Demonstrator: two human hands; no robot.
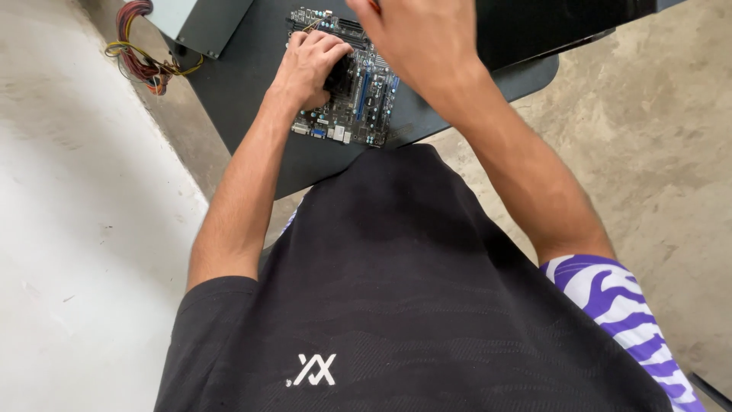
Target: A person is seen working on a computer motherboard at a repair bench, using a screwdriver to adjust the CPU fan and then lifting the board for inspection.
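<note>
A dark computer circuit board (366,114) with blue slots lies on a black table (252,99). My left hand (309,65) rests on the board, fingers curled around a black part at its middle. My right hand (419,38) hovers over the board's far right side; its fingers are cut off by the top edge of the view, so its grip cannot be seen.
A grey metal power unit (202,23) sits at the table's far left corner, with a bundle of coloured wires (141,57) hanging off it. A dark panel (549,23) lies at the back right. Concrete floor surrounds the table. My black shirt fills the foreground.
</note>
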